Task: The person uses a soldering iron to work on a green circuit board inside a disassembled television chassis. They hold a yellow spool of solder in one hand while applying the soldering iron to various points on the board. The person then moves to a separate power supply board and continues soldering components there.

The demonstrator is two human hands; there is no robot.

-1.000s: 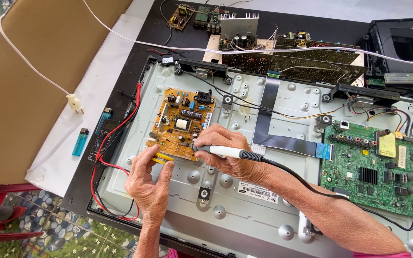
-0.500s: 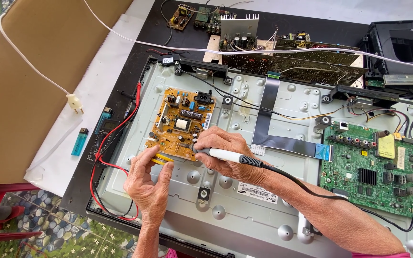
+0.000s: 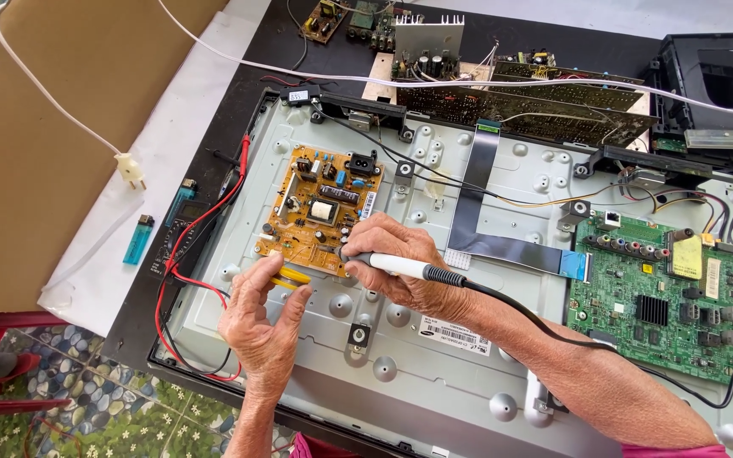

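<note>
Solder work sits under my hands on the opened back of a flat television. My right hand (image 3: 400, 263) is wrapped around a white soldering iron (image 3: 396, 266), its dark cord (image 3: 553, 326) trailing off to the right across my forearm; the tip is hidden behind my fingers, but it seems to rest at the lower right edge of the orange power board (image 3: 320, 208). My left hand (image 3: 263, 315) lies just beside that board's lower edge, fingers half curled, pinching something yellow (image 3: 292, 276) that I cannot identify clearly. A green main board (image 3: 663, 301) lies well apart to the right. Red wires (image 3: 181, 271) loop along the left rim of the metal chassis (image 3: 434, 373).
</note>
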